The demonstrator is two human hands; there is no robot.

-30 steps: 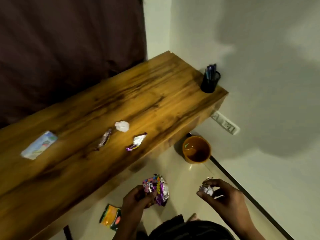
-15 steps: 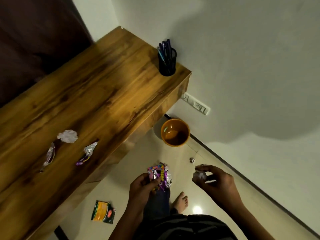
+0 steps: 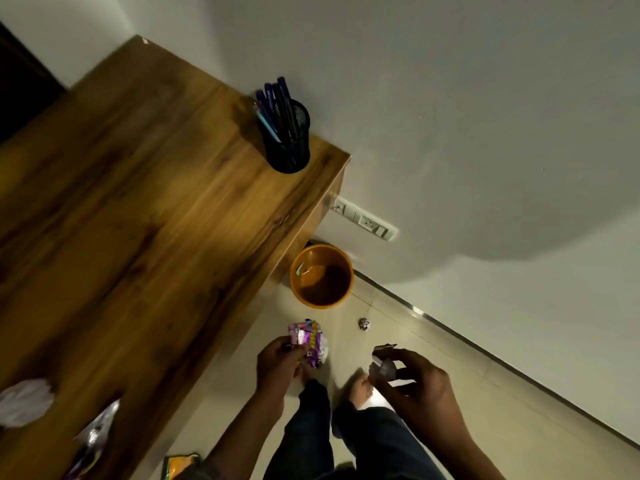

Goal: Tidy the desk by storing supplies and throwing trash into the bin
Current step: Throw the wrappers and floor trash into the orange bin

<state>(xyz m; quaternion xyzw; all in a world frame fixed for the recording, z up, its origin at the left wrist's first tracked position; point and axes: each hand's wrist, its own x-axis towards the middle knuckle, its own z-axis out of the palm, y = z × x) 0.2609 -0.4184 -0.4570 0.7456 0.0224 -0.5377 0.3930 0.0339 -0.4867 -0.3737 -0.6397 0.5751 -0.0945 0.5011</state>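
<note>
My left hand (image 3: 277, 362) grips a crumpled purple and pink wrapper (image 3: 310, 341) over the floor. A small silvery wrapper (image 3: 382, 367) is pinched in my right hand (image 3: 415, 382). Both hands hover short of the orange bin (image 3: 322, 276), which stands on the floor at the end of the wooden desk (image 3: 156, 220). A crumpled white paper (image 3: 24, 401) and a shiny wrapper (image 3: 98, 427) lie on the desk at the lower left.
A black mesh pen holder (image 3: 287, 140) full of pens stands at the desk's far corner. A small foil ball (image 3: 363, 323) lies on the floor near the bin. An orange packet (image 3: 180, 464) lies on the floor by the desk. A wall socket (image 3: 367, 220) sits above the bin.
The view has swung right and closer to the bin. Both hands have kept their wrappers and moved with me toward the bin.
</note>
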